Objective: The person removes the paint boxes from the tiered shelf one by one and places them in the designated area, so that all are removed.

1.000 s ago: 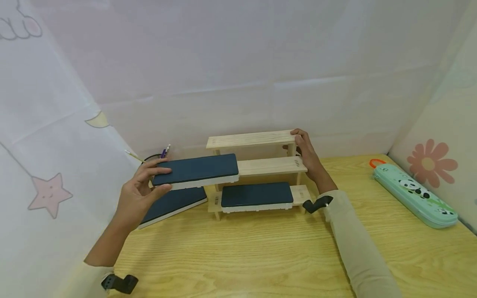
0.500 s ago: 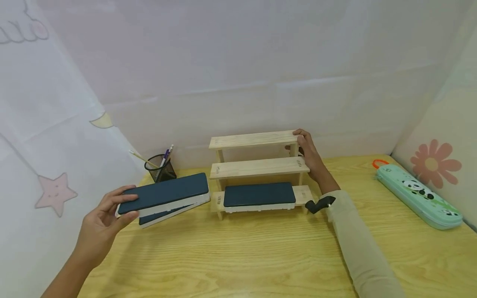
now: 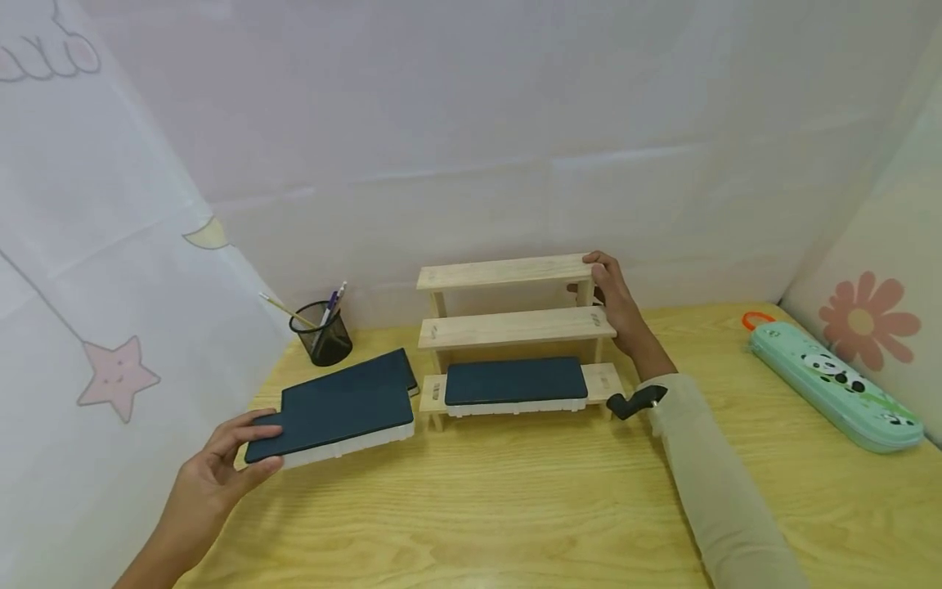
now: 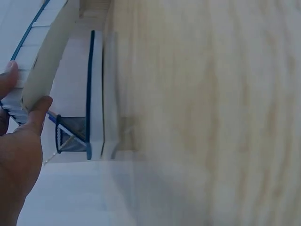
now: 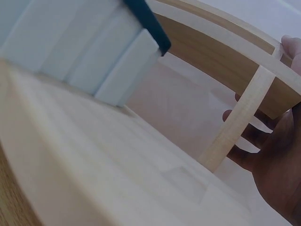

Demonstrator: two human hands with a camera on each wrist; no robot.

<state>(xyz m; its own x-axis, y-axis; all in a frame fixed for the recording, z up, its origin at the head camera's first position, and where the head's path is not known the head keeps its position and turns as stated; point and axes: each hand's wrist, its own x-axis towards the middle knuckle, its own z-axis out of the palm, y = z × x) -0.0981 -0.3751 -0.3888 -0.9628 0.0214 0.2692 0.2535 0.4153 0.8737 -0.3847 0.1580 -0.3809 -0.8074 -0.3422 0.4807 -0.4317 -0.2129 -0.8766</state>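
Note:
My left hand (image 3: 199,495) pinches the left end of a long flat box (image 3: 346,427) with a dark blue lid and white ribbed sides. That box is held close over a similar box (image 3: 368,376) lying on the table, covering part of it in the head view. A pale wooden three-tier stand (image 3: 508,327) stands in the middle, its upper two tiers bare. On its lowest tier sits another blue-lidded box (image 3: 515,381). My right hand (image 3: 616,301) grips the stand's right end at the top; in the right wrist view its fingers (image 5: 256,136) curl behind the upright post (image 5: 242,117).
A black mesh pen cup (image 3: 329,342) with several pens and pencils stands at the back left. To the right lies a mint panda pencil case (image 3: 835,384) with an orange loop (image 3: 758,319). Printed cloth walls (image 3: 456,164) enclose the wooden table (image 3: 471,507).
My left hand has carried its box away from the stand's middle tier, left and down to over the box on the table. The right hand keeps its grip on the stand.

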